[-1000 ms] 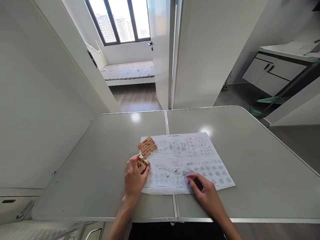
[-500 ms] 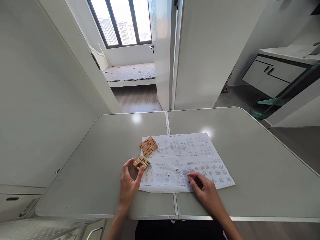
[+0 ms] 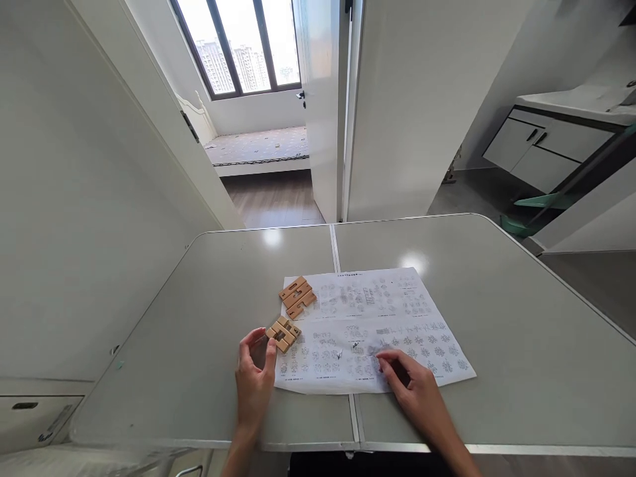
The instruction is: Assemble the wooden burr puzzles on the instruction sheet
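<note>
A white instruction sheet (image 3: 387,311) printed with many small diagrams lies on the grey folding table (image 3: 199,311). A small wooden interlocking puzzle assembly (image 3: 283,332) rests at the sheet's left edge. My left hand (image 3: 254,377) sits just below it, thumb and fingers apart, fingertips close to the piece but not gripping it. A second group of wooden puzzle pieces (image 3: 297,297) lies on the sheet's upper left corner. My right hand (image 3: 415,391) rests on the sheet's lower edge, fingers curled down, pressing the paper.
The table's centre seam (image 3: 342,311) runs under the sheet. Beyond the table stand a white wall and an open doorway to a room with a window (image 3: 248,43). A cabinet with a counter (image 3: 556,139) is at the right.
My left hand let go of the small wooden assembly and drew back toward me; the assembly now lies flat by the sheet's edge. My right hand stayed on the paper.
</note>
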Demonstrator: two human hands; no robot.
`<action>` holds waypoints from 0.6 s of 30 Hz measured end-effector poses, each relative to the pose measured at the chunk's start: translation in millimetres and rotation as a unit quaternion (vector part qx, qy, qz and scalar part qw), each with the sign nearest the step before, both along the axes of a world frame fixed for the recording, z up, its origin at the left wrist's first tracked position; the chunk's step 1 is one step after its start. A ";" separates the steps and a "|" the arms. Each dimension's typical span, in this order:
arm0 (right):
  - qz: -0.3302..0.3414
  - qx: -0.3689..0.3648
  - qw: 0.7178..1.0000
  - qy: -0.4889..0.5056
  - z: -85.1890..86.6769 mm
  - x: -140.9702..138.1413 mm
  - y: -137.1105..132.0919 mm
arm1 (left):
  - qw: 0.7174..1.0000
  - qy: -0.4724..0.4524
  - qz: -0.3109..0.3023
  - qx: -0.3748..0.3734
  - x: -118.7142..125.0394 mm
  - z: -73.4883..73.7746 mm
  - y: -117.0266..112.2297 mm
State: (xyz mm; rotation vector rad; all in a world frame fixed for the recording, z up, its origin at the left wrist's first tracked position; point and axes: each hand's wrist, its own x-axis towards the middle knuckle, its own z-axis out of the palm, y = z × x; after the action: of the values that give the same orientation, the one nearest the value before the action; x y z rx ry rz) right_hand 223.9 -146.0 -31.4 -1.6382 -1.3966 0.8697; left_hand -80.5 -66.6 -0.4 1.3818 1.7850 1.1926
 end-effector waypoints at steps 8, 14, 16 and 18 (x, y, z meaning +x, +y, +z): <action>-0.007 -0.007 1.000 -0.004 1.3 -0.4 1.1 | 0.999 0.023 0.012 -0.026 3.2 4.6 1.2; -0.006 0.002 1.000 -0.015 0.9 -0.2 1.4 | 0.999 0.044 0.014 -0.025 2.1 -0.6 4.3; -0.004 0.002 1.000 -0.017 1.1 -0.2 1.2 | 0.998 0.054 0.014 -0.023 2.0 -1.1 5.1; -0.002 0.002 1.000 -0.018 1.6 -0.3 0.8 | 0.998 0.062 0.014 -0.023 1.8 -1.6 5.5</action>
State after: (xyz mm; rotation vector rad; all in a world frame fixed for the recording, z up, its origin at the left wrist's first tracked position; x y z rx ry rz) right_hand 223.7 -145.2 -29.9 -1.6616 -1.4184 0.8389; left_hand -78.7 -61.1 -2.0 1.4362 1.9098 1.0939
